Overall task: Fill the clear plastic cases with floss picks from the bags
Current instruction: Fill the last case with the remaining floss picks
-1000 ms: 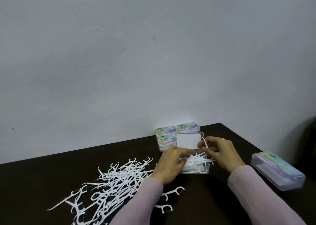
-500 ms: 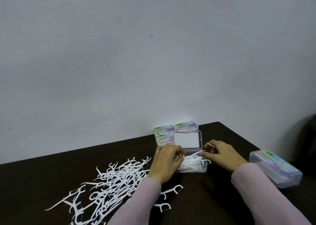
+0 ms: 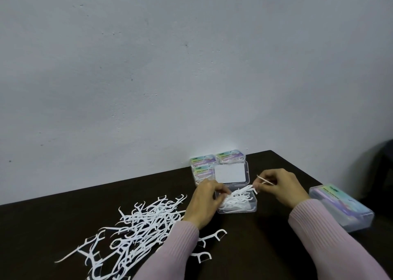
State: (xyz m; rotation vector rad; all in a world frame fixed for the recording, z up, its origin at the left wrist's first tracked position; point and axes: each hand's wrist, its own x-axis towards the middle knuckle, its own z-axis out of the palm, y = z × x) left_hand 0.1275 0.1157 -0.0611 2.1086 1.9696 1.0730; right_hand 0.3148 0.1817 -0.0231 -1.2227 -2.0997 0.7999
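An open clear plastic case [image 3: 238, 209] sits on the dark table, its lid [image 3: 231, 172] tipped back toward the wall. White floss picks [image 3: 237, 197] lie piled inside it, some poking above the rim. My left hand [image 3: 205, 203] is at the case's left end, its curled fingers among the picks there. My right hand [image 3: 280, 186] is at the case's right end and pinches floss picks; one thin stem [image 3: 263, 179] sticks out past its fingers. A large loose heap of floss picks [image 3: 136, 230] is spread on the table to the left.
Three closed filled cases [image 3: 203, 162] stand against the wall behind the open one. Another closed clear case [image 3: 340, 207] lies at the right, close to the table's edge. Two stray picks [image 3: 214, 236] lie by my left sleeve. A dark shape fills the far right.
Both hands have kept working at the ends of the open case. My right hand lowered from above the lid to the case's right rim, still pinching picks.
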